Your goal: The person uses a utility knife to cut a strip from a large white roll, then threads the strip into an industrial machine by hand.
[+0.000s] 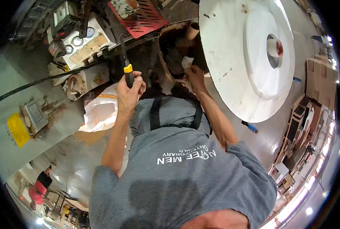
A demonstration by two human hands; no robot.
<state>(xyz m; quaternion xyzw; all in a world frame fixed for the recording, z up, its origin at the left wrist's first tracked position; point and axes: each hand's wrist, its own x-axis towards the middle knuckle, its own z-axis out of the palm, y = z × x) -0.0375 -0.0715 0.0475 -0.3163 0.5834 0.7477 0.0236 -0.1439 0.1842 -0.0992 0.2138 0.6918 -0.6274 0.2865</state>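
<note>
My left hand (pixel 129 91) is closed around the black handle of a tool (pixel 129 75) with a yellow collar. The tool's long dark shaft points away from me; whether it is a blade is hard to tell. A small white scrap (pixel 187 62), perhaps paper, is pinched in the fingers of my right hand (pixel 196 78). That hand is over the near side of an open brown box (pixel 166 63) with a dark inside. Close on its right stands a large white round disc (pixel 231 72) with a raised ring and a hub at its centre.
A white panel with round gauges (pixel 77 41) is at the far left, near a red slotted plate (pixel 143 23). A white sack (pixel 101 110) lies left of my forearm. Cardboard boxes (pixel 318 78) are stacked at right. Another person (pixel 38 190) in red is at the lower left.
</note>
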